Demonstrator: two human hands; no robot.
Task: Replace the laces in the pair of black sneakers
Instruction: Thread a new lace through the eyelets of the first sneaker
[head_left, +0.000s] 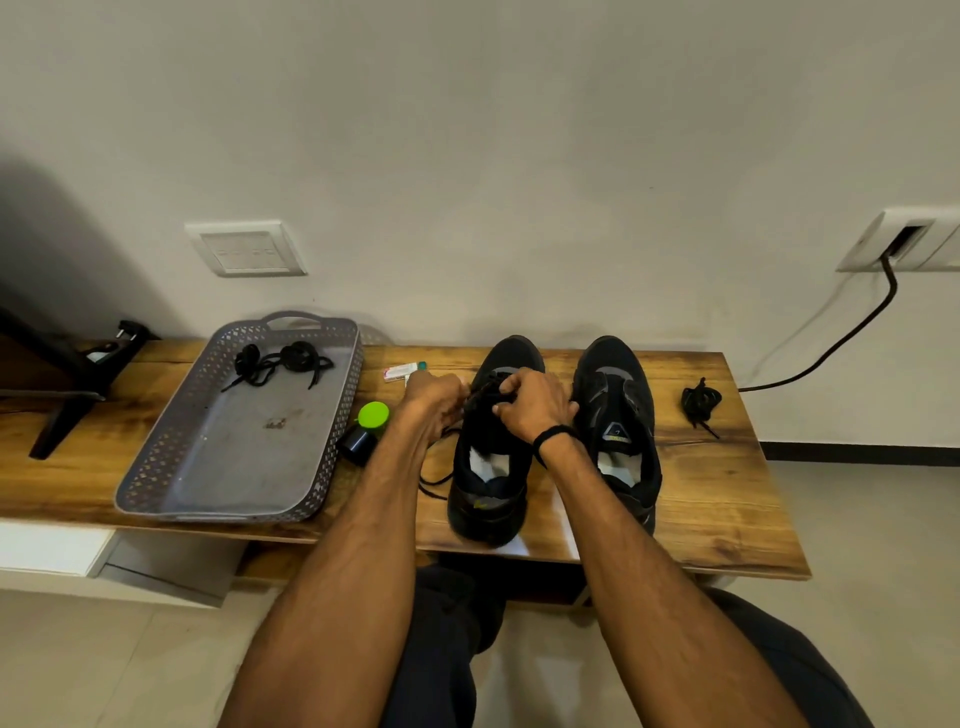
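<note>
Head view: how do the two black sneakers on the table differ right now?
The left hand and right hand grip at the lacing of the near-tray sneaker; no hand grips the other sneaker. A lace trails from the near-tray sneaker onto the table; the other sneaker shows none. Both stand upright, toes toward the wall.

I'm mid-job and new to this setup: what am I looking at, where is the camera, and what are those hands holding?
There is no machine here: these are a person's bare hands, filmed by one camera worn on the head and looking down. Two black sneakers stand on the wooden bench. The left hand pinches a black lace trailing from the left sneaker. The right hand grips that sneaker's upper by the eyelets. The right sneaker stands beside it. A grey tray holds more laces, and a coiled lace lies far right.
</note>
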